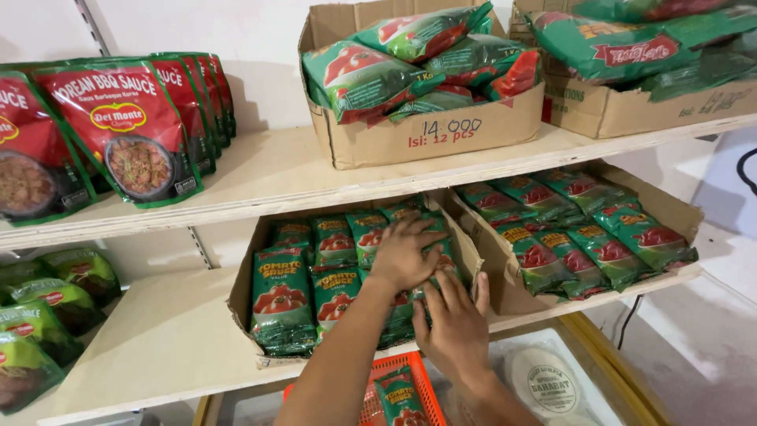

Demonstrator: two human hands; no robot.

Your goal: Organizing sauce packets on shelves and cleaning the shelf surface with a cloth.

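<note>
Nearest to us, an orange basket (422, 379) holds one sauce pouch (400, 401) not yet shelved. Above it, our right hand (453, 327) and left hand (404, 254) lie with fingers spread and flat on the pouches (282, 304) in the cardboard box (244, 284) on the middle shelf (169, 339), gripping nothing. This box looks almost full. Further up, another box (430, 134) is heaped.

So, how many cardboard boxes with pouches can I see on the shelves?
4. Two on the top shelf: one box, another at the right edge. Two on the middle shelf: one under both hands, one to its right. Others may be out of view.
</note>
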